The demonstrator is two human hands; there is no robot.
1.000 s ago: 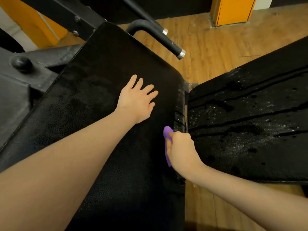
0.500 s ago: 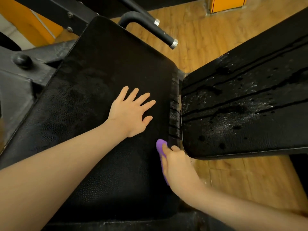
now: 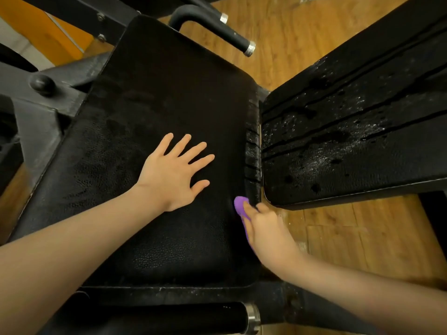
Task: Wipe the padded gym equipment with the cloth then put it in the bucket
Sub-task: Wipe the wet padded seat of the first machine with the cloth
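- My left hand (image 3: 173, 175) lay flat on the black seat pad (image 3: 154, 112), fingers straight and spread, grasping nothing.
- My right hand (image 3: 264, 228) had its grip closed around the purple cloth (image 3: 239, 204), with the fingers curled over it.
- The cloth was at the right edge of the seat pad, pressed against its side, just below the gap to the second pad (image 3: 350, 146). Only a small part of the cloth showed past my fingers.
- The second pad stood to the right, tilted, and its skin was wet, with drops and dark streaks.
- A black handle bar (image 3: 217, 27) with a metal end cap was behind the seat pad, above the wooden floor (image 3: 338, 243).
- The bucket was not seen in this view.
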